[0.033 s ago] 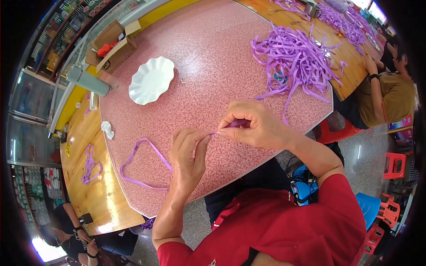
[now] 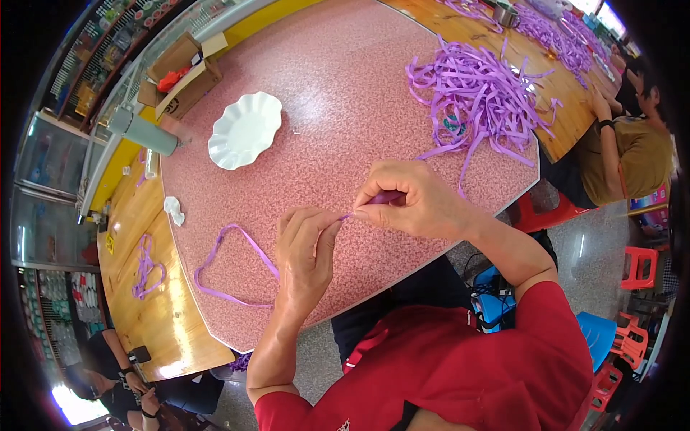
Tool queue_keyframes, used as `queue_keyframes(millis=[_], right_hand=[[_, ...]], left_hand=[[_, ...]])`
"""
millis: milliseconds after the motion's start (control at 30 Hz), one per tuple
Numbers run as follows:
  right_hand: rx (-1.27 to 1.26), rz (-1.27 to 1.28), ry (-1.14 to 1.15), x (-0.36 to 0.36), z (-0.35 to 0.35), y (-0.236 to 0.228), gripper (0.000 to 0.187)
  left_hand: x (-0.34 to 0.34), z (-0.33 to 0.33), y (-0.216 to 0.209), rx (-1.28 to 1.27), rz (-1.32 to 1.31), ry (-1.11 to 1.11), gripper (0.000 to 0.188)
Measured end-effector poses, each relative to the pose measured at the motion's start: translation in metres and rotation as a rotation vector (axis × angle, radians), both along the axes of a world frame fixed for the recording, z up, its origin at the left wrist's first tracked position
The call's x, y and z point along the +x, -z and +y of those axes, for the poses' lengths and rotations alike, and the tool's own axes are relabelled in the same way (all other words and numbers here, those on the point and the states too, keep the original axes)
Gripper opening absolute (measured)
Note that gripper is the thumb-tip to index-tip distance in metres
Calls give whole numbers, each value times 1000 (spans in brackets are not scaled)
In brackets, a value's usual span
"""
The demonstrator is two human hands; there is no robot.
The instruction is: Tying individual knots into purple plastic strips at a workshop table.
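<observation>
Above the near edge of a pink speckled table [image 2: 338, 136], my two hands meet fingertip to fingertip on a purple ribbon [image 2: 237, 228]. Thumb and index finger of my left hand [image 2: 305, 244] pinch one end of a short stretch. My right hand [image 2: 413, 201] pinches the ribbon right beside it, with more purple material curled inside its fingers. A loop of the ribbon lies on the table left of my left wrist. The exact spot between the fingertips is small and partly hidden. Beyond my right hand lies a big tangled heap of purple ribbons [image 2: 478, 100].
A white scalloped plate [image 2: 246, 131], a grey-green tumbler [image 2: 147, 131], an opened cardboard box [image 2: 188, 90] and a crumpled white tissue [image 2: 174, 210] stand or lie at the left. Wooden tables flank the pink one. People sit at far right [image 2: 625, 158] and lower left.
</observation>
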State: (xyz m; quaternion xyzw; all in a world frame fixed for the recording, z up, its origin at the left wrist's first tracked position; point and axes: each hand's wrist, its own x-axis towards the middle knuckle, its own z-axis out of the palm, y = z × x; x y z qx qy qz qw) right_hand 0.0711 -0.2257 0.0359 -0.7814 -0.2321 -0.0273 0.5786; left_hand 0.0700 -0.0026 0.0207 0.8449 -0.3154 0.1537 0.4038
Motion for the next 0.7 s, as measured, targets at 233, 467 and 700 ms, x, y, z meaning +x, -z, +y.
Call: queue_keyframes(millis=[233,467,700], right_hand=[[116,322,-80,21,-10,7,12],[282,377,-31,15,12,19,13],[190,1,146,-5,33,21,11]], left_hand=[[-6,13,15,-259,381,47,9],[-12,9,19,-1169,931,351,7],[1,-5,13,-341,162,-35,11]])
